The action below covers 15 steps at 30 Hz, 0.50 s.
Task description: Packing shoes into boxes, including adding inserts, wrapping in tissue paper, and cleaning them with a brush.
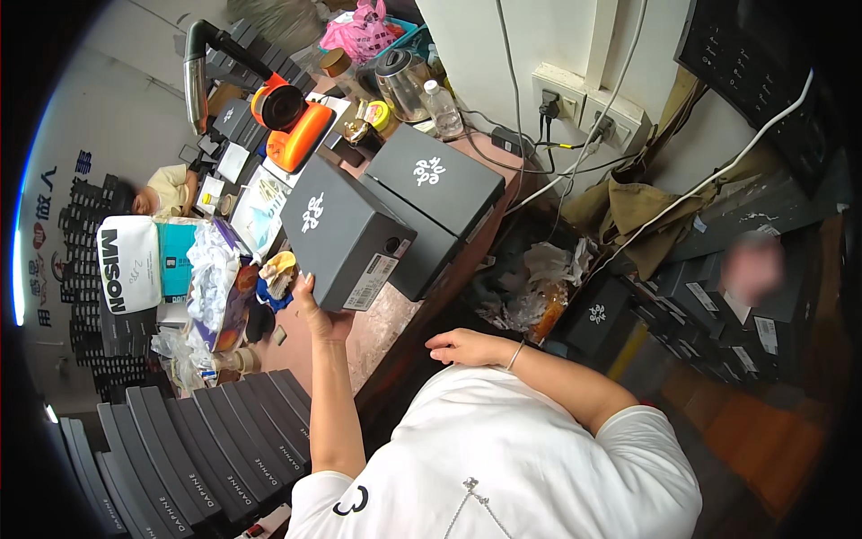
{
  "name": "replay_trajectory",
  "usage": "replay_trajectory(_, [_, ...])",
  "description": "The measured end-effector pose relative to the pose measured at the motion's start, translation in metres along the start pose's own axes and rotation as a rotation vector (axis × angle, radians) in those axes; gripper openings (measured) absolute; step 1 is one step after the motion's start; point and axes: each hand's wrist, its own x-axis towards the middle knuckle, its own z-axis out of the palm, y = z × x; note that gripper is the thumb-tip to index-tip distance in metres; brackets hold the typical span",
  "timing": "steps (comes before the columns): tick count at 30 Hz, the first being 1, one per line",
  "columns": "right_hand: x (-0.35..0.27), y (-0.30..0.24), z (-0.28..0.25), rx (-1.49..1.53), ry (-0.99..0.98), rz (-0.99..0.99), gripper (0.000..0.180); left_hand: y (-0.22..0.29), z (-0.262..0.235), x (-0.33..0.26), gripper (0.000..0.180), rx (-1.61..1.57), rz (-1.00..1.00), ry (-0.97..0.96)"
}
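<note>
A dark grey shoe box [346, 235] with white lettering on its lid and a white label on its end stands tilted at the near side of the pink table. My left hand [319, 316] is closed on its lower near corner, thumb up along the side, the other fingers mostly hidden beneath. Right behind it sits a second grey shoe box [440, 180], lid on. My right hand [465, 347] hangs in front of my body near the table edge, fingers loosely stretched out and holding nothing.
An orange tape dispenser [298, 135], a kettle [401, 83] and a plastic bottle [441, 108] stand farther back. Grey boxes [202, 449] are stacked at lower left. Crumpled paper [539, 292] fills a bin on the right, under hanging cables. Another person [171, 190] sits far left.
</note>
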Motion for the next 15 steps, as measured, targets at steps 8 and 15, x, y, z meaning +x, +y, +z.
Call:
replay_trajectory(8, [0.008, 0.016, 0.002, 0.126, 0.101, -0.014, 0.043, -0.01, 0.053, 0.036, 0.056, 0.071, 0.024, -0.104])
replay_trajectory(15, [0.004, 0.036, 0.007, 0.155, 0.17, -0.016, 0.039, -0.1, 0.084, 0.098, 0.085, 0.421, -0.104, -0.02])
